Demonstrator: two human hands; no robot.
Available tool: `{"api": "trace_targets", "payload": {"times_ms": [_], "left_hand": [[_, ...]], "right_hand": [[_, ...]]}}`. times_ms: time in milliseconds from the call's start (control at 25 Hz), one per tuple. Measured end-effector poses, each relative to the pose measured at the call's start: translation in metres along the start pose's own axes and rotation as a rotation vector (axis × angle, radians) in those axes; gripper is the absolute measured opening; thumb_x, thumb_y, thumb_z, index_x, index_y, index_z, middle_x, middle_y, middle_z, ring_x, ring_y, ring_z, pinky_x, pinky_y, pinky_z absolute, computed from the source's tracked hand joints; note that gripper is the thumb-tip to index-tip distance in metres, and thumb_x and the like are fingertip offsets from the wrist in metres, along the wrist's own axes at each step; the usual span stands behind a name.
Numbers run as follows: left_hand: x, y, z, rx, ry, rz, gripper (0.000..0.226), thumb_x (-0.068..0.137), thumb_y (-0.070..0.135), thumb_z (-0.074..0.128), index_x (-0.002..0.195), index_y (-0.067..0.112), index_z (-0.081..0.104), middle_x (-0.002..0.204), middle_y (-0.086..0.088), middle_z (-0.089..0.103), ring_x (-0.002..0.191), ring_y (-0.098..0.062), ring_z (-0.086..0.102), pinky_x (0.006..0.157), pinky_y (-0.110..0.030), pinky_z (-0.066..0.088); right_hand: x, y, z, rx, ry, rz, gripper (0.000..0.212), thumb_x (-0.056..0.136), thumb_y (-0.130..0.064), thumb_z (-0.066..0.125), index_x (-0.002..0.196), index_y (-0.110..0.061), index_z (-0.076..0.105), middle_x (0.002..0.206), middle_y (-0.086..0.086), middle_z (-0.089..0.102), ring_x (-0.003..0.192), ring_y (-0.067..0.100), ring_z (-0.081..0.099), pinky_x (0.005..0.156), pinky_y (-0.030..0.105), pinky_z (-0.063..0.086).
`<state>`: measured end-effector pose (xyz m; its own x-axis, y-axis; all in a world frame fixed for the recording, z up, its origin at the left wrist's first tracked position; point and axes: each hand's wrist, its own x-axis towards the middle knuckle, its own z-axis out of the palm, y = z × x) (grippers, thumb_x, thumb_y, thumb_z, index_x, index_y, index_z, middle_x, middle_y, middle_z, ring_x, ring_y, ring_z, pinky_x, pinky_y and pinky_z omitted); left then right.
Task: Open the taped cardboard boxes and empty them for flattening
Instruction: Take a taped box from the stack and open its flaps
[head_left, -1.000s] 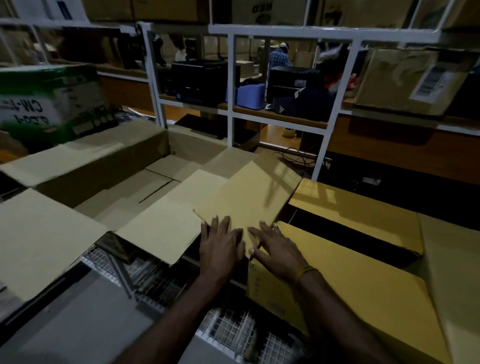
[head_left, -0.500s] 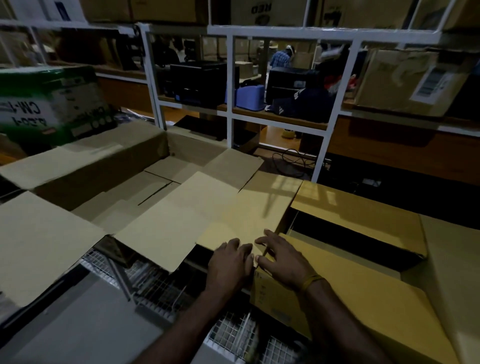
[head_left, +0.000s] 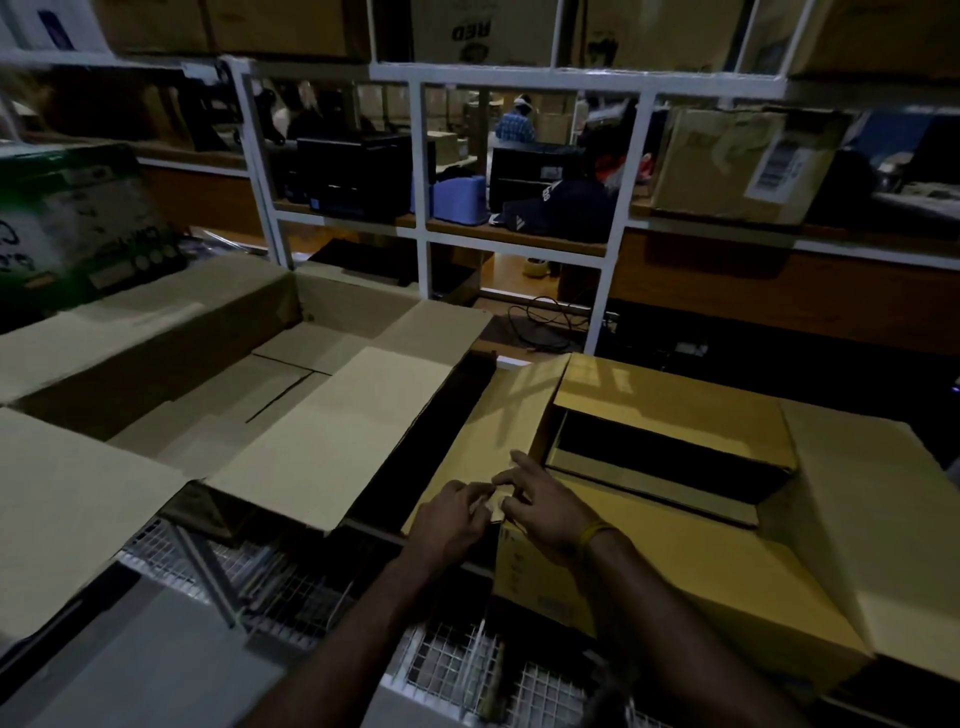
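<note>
Box (head_left: 675, 561) on the right, the yellowish one, sits on a wire rack (head_left: 457, 670) with its top open, dark inside. Its left flap (head_left: 498, 426) is folded out flat toward the bigger box. Both hands are on that flap's near corner, right where it meets the box wall. Left hand (head_left: 449, 517) has its fingers curled over the flap edge, looks like it's gripping the corner. Right hand (head_left: 540, 501) is touching the same spot with bent fingers, index stretched forward onto the flap; can't really tell if it's pinching the cardboard or just pressing on it, too dim. There's a yellow band (head_left: 597, 532) on the right wrist.

Just beside it on the left is the big box (head_left: 218, 384), paler cardboard, wide open with all flaps spread out, bottom panels visible inside. One of its flaps (head_left: 322, 441) reaches over near the yellow box's flap.

Behind all that is a white shelf frame (head_left: 421, 156) with black gear, a blue thing (head_left: 457, 200) and a dark cap (head_left: 550, 210) on it. A labelled carton (head_left: 743, 161) sits on the right shelf, and a green printed box (head_left: 78, 223) is at far left.
</note>
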<state>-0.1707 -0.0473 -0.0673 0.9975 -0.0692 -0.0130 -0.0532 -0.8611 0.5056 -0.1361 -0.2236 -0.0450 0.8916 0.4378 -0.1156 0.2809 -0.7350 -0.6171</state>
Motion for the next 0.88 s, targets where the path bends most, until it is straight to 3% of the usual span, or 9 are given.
{"api": "trace_targets", "payload": {"times_ms": [80, 160, 280, 520, 680, 880], "left_hand": [[-0.002, 0.003, -0.002, 0.013, -0.030, 0.002, 0.043, 0.100, 0.044, 0.045, 0.141, 0.032, 0.050, 0.141, -0.005, 0.049, 0.118, -0.024, 0.058, 0.092, -0.032, 0.046], [-0.003, 0.012, -0.009, 0.067, 0.000, 0.015, 0.043, 0.098, 0.048, 0.047, 0.138, 0.033, 0.052, 0.140, -0.006, 0.048, 0.116, -0.027, 0.059, 0.090, -0.034, 0.047], [-0.003, 0.033, -0.016, 0.152, 0.015, 0.130, 0.044, 0.096, 0.048, 0.052, 0.137, 0.033, 0.053, 0.136, -0.006, 0.050, 0.115, -0.028, 0.058, 0.088, -0.038, 0.050], [0.001, 0.068, -0.003, 0.211, -0.075, 0.359, 0.042, 0.097, 0.046, 0.052, 0.137, 0.031, 0.054, 0.137, -0.004, 0.052, 0.120, -0.026, 0.053, 0.093, -0.036, 0.044], [0.021, 0.085, 0.011, 0.273, -0.192, 0.413, 0.044, 0.099, 0.045, 0.050, 0.139, 0.029, 0.052, 0.142, -0.007, 0.050, 0.125, -0.027, 0.047, 0.108, -0.043, 0.032], [0.065, 0.113, 0.029, 0.226, -0.439, 0.351, 0.053, 0.093, 0.049, 0.058, 0.143, 0.031, 0.048, 0.147, -0.009, 0.045, 0.127, -0.028, 0.049, 0.103, -0.042, 0.045]], "right_hand": [[-0.005, 0.000, 0.005, -0.012, 0.035, 0.032, 0.051, 0.090, -0.054, 0.042, 0.140, -0.045, 0.042, 0.164, -0.018, 0.005, 0.138, 0.017, 0.041, 0.111, 0.051, 0.034], [-0.013, 0.001, 0.008, -0.052, 0.091, 0.090, 0.054, 0.092, -0.058, 0.042, 0.145, -0.047, 0.035, 0.164, -0.015, 0.006, 0.148, 0.020, 0.026, 0.115, 0.059, 0.023], [-0.035, 0.007, 0.006, -0.107, 0.176, 0.205, 0.056, 0.096, -0.057, 0.045, 0.149, -0.043, 0.032, 0.165, -0.004, 0.010, 0.151, 0.022, 0.015, 0.119, 0.056, 0.013], [-0.078, 0.038, -0.011, -0.176, 0.258, 0.362, 0.056, 0.096, -0.058, 0.044, 0.147, -0.035, 0.039, 0.160, 0.002, 0.031, 0.148, 0.020, 0.022, 0.119, 0.049, 0.017], [-0.091, 0.061, -0.035, -0.233, 0.173, 0.429, 0.069, 0.089, -0.071, 0.047, 0.149, -0.039, 0.036, 0.161, -0.001, 0.028, 0.149, 0.022, 0.020, 0.119, 0.054, 0.014], [-0.083, 0.104, -0.081, -0.303, 0.002, 0.499, 0.088, 0.077, -0.081, 0.052, 0.152, -0.042, 0.028, 0.163, 0.002, 0.021, 0.149, 0.031, 0.015, 0.117, 0.060, 0.007]]}}
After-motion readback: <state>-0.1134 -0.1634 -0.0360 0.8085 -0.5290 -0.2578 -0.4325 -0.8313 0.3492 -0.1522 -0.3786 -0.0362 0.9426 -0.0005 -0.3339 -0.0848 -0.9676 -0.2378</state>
